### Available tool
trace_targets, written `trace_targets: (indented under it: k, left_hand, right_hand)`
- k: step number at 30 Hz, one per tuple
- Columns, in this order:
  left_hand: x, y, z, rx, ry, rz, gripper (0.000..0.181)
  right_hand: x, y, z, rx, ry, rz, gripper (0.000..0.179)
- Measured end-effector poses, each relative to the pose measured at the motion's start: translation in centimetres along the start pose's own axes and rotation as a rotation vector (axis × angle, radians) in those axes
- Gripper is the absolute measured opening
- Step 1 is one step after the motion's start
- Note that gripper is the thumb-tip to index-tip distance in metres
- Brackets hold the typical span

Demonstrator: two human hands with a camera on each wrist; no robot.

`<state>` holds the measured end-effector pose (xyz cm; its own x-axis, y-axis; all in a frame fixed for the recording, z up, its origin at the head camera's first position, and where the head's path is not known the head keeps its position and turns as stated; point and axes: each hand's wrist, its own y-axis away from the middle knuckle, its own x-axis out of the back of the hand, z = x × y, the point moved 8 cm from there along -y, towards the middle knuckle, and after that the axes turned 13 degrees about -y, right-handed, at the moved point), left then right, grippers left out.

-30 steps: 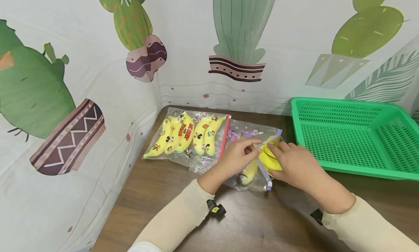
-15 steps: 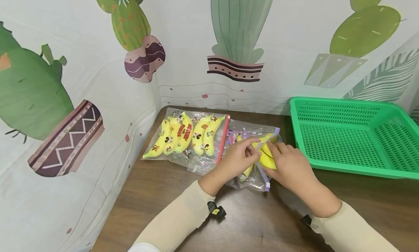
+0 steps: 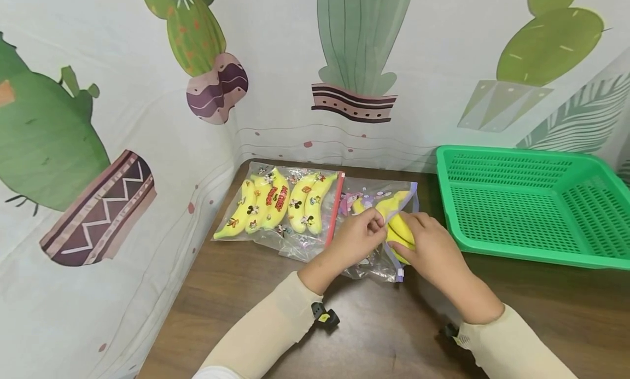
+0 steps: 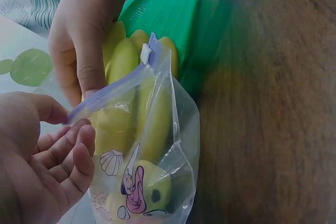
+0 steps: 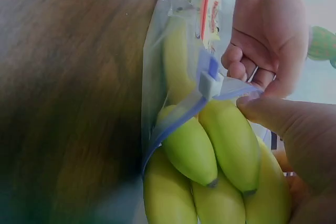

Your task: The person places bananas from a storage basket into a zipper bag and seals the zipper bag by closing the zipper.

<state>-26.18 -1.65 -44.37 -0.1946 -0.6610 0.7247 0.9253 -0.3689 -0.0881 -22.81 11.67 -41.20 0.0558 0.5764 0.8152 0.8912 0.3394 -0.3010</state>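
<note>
A clear zip bag with a purple edge [image 3: 374, 270] lies on the table, its mouth to the right. My left hand [image 3: 355, 238] pinches the purple edge between thumb and finger. Yellow bananas [image 3: 400, 231] fill the mouth, some inside and some sticking out. My right hand [image 3: 434, 249] grips these bananas at the opening. In the left wrist view, several bananas [image 4: 122, 64] show through the plastic, and a white slider [image 4: 145, 54] sits on the zip. The right wrist view has greenish banana ends [image 5: 189, 150] poking out beneath the zip; the right fingertips are partly hidden.
A second clear bag with a red zip [image 3: 336, 209], holding several bananas, lies to the left and touches the purple-edged bag. A green perforated basket [image 3: 497, 249] stands at the right. A cactus-print cloth [image 3: 280, 73] hangs behind the wooden table [image 3: 394, 330].
My right hand has moved left, bringing the bananas further into the bag's mouth. The left hand keeps its pinch, and the purple edge has shifted slightly left.
</note>
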Motion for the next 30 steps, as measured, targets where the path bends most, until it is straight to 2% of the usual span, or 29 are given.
trace_targets:
  k: [5,11,18,23,30]
  left_hand:
    - [0.1,0.1,0.0,-0.010,-0.010,0.004,0.004]
    - [0.1,0.1,-0.1,0.006,0.007,0.000,0.004]
    - [0.0,0.1,-0.2,0.005,0.013,-0.002,0.004]
    - [-0.2,0.1,0.2,-0.032,-0.006,-0.010,0.004]
    - [-0.5,0.2,0.7,-0.056,0.041,-0.030,0.007]
  right_hand:
    - [0.2,0.6,0.6,-0.047,-0.060,-0.027,0.056]
    - [0.3,2.1,1.4,-0.129,-0.116,-0.052,0.061]
    - [0.5,4.3,2.6,-0.211,-0.194,-0.024,0.061]
    - [0.2,4.9,2.7,-0.198,-0.228,0.006,0.055]
    - [-0.5,4.7,2.6,-0.172,-0.256,0.046,0.047]
